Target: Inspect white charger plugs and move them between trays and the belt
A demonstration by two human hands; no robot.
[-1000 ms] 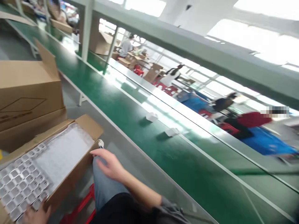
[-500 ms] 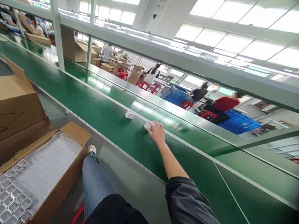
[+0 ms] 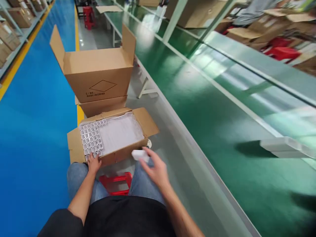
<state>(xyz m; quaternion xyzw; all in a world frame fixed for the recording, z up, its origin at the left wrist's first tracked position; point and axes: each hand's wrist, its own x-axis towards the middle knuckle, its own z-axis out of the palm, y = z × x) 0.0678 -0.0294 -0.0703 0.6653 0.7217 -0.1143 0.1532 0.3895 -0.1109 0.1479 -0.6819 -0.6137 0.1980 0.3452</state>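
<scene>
Your right hand (image 3: 156, 169) pinches a small white block (image 3: 140, 154) by fingertips only, just off the open carton's (image 3: 74, 148) near corner. Loose grip, blurred view: it may slip onto the floor. Left hand (image 3: 93, 163) rests flat on the carton's front edge, gripping nothing. Inside: a glossy tray (image 3: 92, 141) of square cells and a foam sheet (image 3: 120, 131).

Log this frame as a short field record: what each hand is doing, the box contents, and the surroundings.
Left hand: rests on the near edge of the open carton
Right hand: holds a small white part, beside the carton
Carton contents: tray of small white parts, partly filled; white sheet
Behind carton: stacked open cardboard boxes
Right side: green conveyor belt
Seat: red stool
</scene>
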